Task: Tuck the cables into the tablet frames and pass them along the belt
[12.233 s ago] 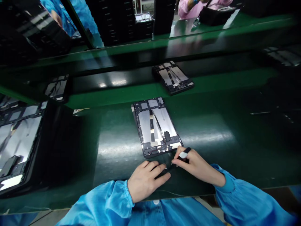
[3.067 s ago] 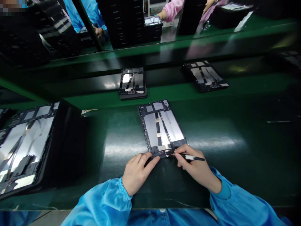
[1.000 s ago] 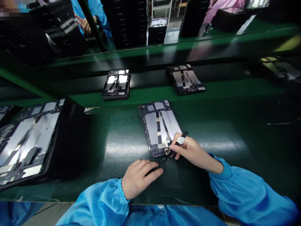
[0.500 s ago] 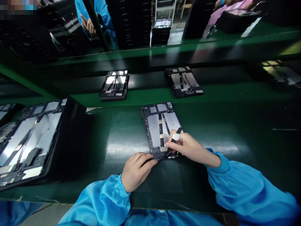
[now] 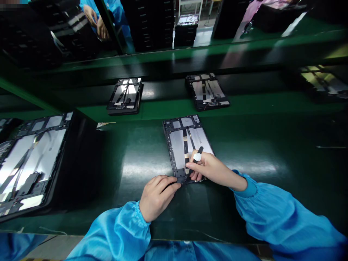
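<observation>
On open tablet [image 5: 178, 146], faint print [image 5: 199, 137] too small to read

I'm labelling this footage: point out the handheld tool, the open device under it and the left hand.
Handheld tool [image 5: 197, 157]: head view, on its white band.
Open device [image 5: 177, 148]: head view, on its silver panel.
Left hand [image 5: 156, 195]: head view, back of the hand.

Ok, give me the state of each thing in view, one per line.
Front tablet: uncovered, internals exposed, lying on the green bench.
Black tool with white wrap: gripped in right hand, tip contact unclear.
Left hand: at the front tablet's near left corner; grip unclear.
Left tablet: uncovered, raised above the bench.
Rear left tablet: uncovered.
Rear middle tablet: uncovered.
Far right tablet: uncovered, blurred.
</observation>
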